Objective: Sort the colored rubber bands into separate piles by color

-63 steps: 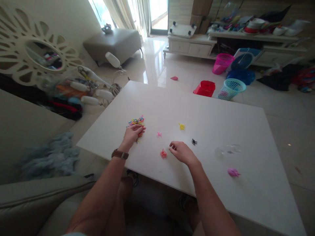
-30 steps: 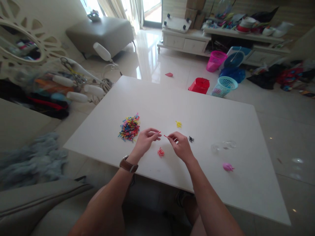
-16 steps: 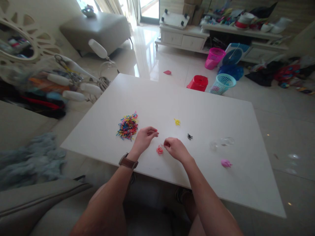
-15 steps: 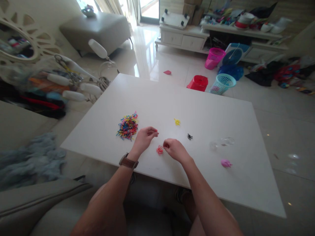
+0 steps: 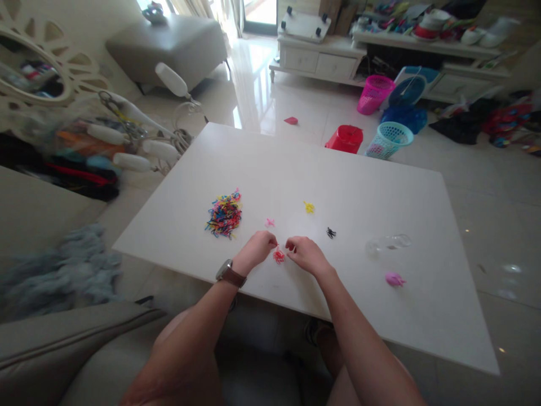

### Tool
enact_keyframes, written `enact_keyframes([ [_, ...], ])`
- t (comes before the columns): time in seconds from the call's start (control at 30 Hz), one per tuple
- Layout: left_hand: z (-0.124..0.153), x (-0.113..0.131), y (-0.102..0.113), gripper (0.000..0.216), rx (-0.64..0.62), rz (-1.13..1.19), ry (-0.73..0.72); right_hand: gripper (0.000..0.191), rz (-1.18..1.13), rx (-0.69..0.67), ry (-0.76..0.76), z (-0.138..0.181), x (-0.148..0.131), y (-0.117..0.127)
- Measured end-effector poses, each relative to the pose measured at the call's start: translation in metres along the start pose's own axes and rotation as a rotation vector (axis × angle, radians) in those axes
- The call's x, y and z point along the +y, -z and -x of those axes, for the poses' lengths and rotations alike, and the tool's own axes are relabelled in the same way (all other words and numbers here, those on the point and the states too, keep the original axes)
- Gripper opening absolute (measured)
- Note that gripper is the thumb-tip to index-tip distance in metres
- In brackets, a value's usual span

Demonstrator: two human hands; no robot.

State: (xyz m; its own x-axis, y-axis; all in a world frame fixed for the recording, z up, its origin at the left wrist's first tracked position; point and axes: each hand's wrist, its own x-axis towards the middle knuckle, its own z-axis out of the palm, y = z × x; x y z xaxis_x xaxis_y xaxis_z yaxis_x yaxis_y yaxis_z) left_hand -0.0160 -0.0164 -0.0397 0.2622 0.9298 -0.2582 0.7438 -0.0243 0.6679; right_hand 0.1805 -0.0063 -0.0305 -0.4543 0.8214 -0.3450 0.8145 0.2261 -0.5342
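While reaching around small red bands [image 5: 279, 257] on a white table [image 5: 380, 321], holds left hand [image 5: 256, 250] at their top with fingertips narrowed, on what cannot tell; curls right hand [image 5: 308, 255] just beside, with fingers slightly parted. Has pink bands [image 5: 270, 223] beyond, a mixed-colour heap [image 5: 225, 217] leftward.

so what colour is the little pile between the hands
Red; the little pile shows in the head view, the only one here.
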Motion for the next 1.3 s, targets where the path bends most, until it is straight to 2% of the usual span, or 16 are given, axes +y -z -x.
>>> enact_keyframes([
  [0.13,0.001,0.001,-0.008,0.023,-0.074,-0.032,0.029,0.019,-0.002,0.000,0.011,0.002,0.003,0.007],
  [0.33,0.001,0.005,-0.016,0.015,-0.049,-0.009,0.033,0.016,-0.012,-0.002,0.025,0.004,0.006,0.007],
  [0.47,-0.001,0.003,-0.011,0.015,-0.016,-0.030,0.053,0.014,-0.035,0.013,0.037,0.004,0.010,0.008],
  [0.6,-0.001,-0.017,0.012,0.013,0.136,-0.040,0.158,0.012,-0.045,0.011,0.034,0.006,0.012,0.012],
  [0.77,0.008,-0.066,0.059,0.015,0.370,-0.122,0.342,0.013,-0.045,0.016,0.019,0.009,0.010,0.016],
  [0.87,0.017,-0.093,0.078,0.017,0.455,-0.185,0.440,0.012,-0.045,0.018,0.029,0.010,0.010,0.017],
  [1.03,0.020,-0.115,0.081,0.026,0.357,-0.194,0.502,0.013,-0.049,0.018,0.042,0.008,0.013,0.016],
  [1.17,0.016,-0.115,0.077,0.026,0.260,-0.264,0.541,0.013,-0.051,0.012,0.044,0.006,0.013,0.017],
  [1.3,0.015,-0.111,0.080,0.025,0.249,-0.306,0.565,0.012,-0.043,0.008,0.043,0.005,0.012,0.019],
])
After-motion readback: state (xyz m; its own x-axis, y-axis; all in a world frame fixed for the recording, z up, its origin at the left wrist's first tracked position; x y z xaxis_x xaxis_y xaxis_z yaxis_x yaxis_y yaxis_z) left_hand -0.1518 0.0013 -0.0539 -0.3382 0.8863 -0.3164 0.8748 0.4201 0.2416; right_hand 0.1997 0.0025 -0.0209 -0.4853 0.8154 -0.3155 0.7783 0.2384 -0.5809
